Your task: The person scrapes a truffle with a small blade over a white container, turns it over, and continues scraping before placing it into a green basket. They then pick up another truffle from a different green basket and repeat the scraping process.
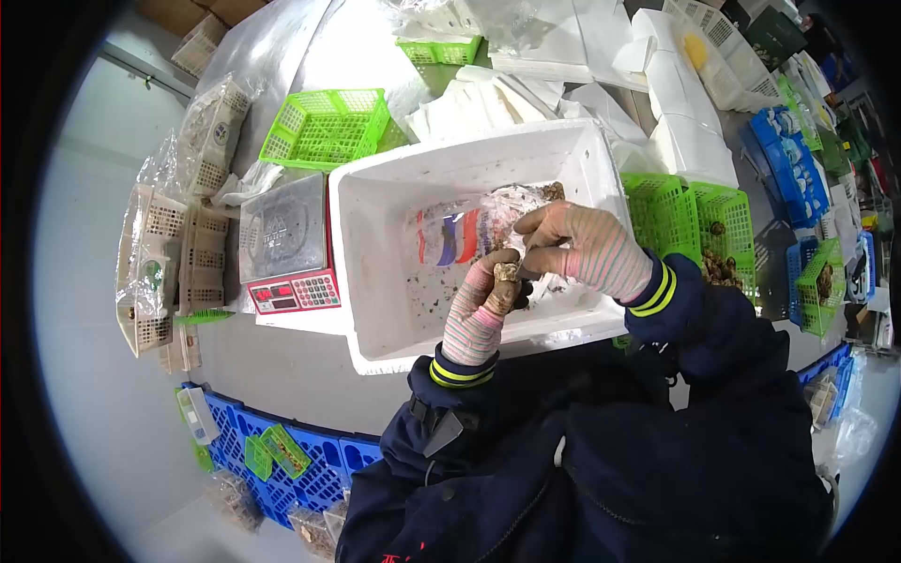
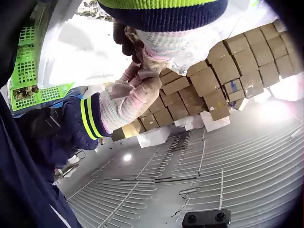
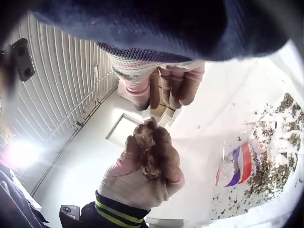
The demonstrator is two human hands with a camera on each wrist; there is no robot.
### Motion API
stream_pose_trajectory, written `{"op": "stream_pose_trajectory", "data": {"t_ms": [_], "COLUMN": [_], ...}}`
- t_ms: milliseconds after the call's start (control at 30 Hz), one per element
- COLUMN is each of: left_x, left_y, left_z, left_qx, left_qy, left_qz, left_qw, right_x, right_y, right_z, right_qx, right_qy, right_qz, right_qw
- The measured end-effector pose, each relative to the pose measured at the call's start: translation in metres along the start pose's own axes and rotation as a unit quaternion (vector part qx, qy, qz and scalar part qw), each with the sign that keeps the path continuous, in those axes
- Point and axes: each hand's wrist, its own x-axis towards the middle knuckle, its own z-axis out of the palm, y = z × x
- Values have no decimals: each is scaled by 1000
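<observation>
My gloved left hand (image 1: 472,324) holds a stubby brown lumpy piece (image 1: 504,289), mushroom-like with a pale end, over the white foam box (image 1: 375,319). In the right wrist view its fingers and thumb curl round the knobbly piece (image 3: 148,152), which shows mottled brown and pale patches. Close beside it, my gloved right hand (image 1: 596,251) has its thumb and fingers bent down and apart. Nothing shows between the right fingertips (image 3: 175,102) in the right wrist view. Inside the box are dark crumbs, white paper and a clear bag (image 1: 450,235) with red and blue print.
A scale (image 1: 282,235) with a red keypad stands left of the box. Behind it is a green basket (image 1: 328,127). More green baskets stand to the right, one with brown pieces (image 1: 719,267). White cloths (image 1: 479,105) lie behind the box.
</observation>
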Motion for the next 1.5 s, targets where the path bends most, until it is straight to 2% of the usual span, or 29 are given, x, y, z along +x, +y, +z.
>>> {"op": "stream_pose_trajectory", "data": {"t_ms": [33,100,167,233,267,367,433,500,567,600,633,700,767,833,867,900,967,1000,1033,1100,1167,1233,1267,1300,1367,1400,1500], "left_x": [0,-1,0,-1,0,1,2,2,0,0,1,2,2,1,2,2,2,2,3,2,1,1,0,-1,-1,-2,-1], "left_y": [1,2,-2,-4,-3,1,0,3,7,7,6,6,7,8,8,7,6,5,4,4,3,2,3,6,8,8,4], "left_z": [1,2,-4,-7,-7,-1,-3,-3,1,1,1,2,2,2,2,3,2,0,-1,-1,-1,-1,0,1,1,0,1], "left_qx": [1,19,18,16,38,72,71,66,29,30,30,36,38,35,35,71,107,125,142,142,143,139,139,143,148,142,136], "left_qy": [2,16,11,5,13,33,14,5,15,16,17,22,15,22,23,36,48,48,49,50,49,52,51,54,58,54,49], "left_qz": [-2,-4,-5,-8,-17,-43,-31,-37,-64,-56,-54,-46,-43,-55,-54,-46,-40,-24,-7,1,6,-3,-4,-10,-15,-11,-9], "left_qw": [1000,1000,1000,1000,999,996,997,997,997,998,998,998,998,998,998,996,992,991,989,989,989,989,989,988,987,988,989], "right_x": [4,10,6,4,6,12,7,8,16,14,11,8,13,16,16,15,12,14,14,13,12,12,14,14,12,9,12], "right_y": [2,6,6,2,-3,13,3,6,7,4,1,-6,6,5,1,2,3,-1,-4,-8,-3,1,-2,-2,-3,-4,-2], "right_z": [-2,-4,-1,1,-2,-5,-3,-1,-6,-7,-5,-2,-1,-4,-6,-5,0,-2,-2,-1,0,3,1,1,0,-2,0], "right_qx": [3,0,28,-32,-55,-21,-84,-42,-5,33,62,-28,-27,-13,17,16,-47,-82,-82,10,17,-64,-78,-79,15,-43,-73], "right_qy": [-1,48,45,10,8,80,17,16,75,55,24,-17,5,61,33,32,4,-12,-12,44,44,8,18,18,40,1,-3], "right_qz": [1,5,-2,-76,-24,-25,-106,-80,-12,17,-11,-14,-27,21,43,43,-56,-23,-23,29,8,-48,-15,-16,4,-58,-5], "right_qw": [1000,999,999,997,998,996,991,996,997,998,998,999,999,998,998,998,997,996,996,999,999,997,997,997,999,997,997]}}
